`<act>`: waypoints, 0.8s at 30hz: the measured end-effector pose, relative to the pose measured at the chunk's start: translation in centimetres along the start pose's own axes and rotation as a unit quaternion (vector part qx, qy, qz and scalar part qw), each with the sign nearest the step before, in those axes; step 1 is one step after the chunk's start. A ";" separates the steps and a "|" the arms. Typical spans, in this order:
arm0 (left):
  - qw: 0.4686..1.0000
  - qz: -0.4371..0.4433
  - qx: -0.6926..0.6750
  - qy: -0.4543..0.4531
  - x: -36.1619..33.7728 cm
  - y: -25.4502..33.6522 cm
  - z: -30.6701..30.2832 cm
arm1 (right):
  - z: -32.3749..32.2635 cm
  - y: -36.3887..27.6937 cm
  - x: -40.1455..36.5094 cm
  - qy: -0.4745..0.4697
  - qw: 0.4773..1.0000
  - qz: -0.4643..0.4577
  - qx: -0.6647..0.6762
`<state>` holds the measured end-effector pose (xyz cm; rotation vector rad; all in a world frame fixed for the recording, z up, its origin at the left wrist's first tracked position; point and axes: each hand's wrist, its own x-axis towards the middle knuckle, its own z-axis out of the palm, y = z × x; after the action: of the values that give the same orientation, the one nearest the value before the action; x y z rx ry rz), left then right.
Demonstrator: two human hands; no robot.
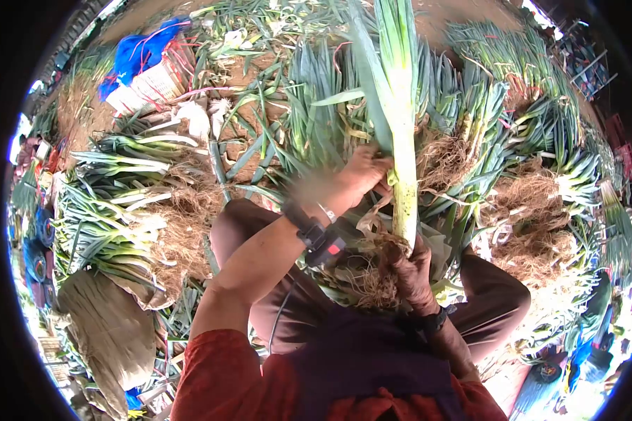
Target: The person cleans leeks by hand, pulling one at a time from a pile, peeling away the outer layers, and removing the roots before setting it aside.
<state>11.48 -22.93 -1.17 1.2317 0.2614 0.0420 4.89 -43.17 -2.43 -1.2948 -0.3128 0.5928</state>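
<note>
A large leek (404,151) stands nearly upright in front of me, with its green leaves at the top and its white shaft lower down. My right hand (412,275) is closed round its root end, beside a tangle of brown roots (372,284). Against the shaft's left side, my left hand (361,179) has its fingers curled on an outer leek leaf (378,116), though the fingertips are partly hidden. Below that hand hangs a pale, dry strip of leaf (373,219). Loose trimmings lie between my legs.
Leeks with brown roots (182,231) are heaped at the left, and another rooty heap (530,210) lies at the right. More leeks (316,105) stand ahead. A white basket with blue cloth (151,74) is at the upper left, and a brown sack (109,330) lies lower left.
</note>
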 end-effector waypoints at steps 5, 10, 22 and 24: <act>0.878 0.080 0.407 -0.238 -1.0 0.2 -1.1 | 0.0 -0.7 -0.5 -0.002 0.998 0.056 -0.013; 0.941 -0.157 -0.224 -0.202 -6.5 -13.1 1.4 | -0.1 -1.9 1.1 -0.029 0.999 0.027 -0.009; 0.965 0.177 -0.195 0.002 -1.2 5.3 -2.2 | 1.4 -0.1 2.2 0.056 0.949 -0.143 -0.276; 0.947 0.172 -0.270 -0.027 -0.8 3.9 -2.2 | 1.2 0.8 2.1 0.061 0.953 -0.130 -0.266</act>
<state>10.64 -19.77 1.94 0.7161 -0.0214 0.3588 5.80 -40.90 -3.15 -1.7648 -0.5567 0.2008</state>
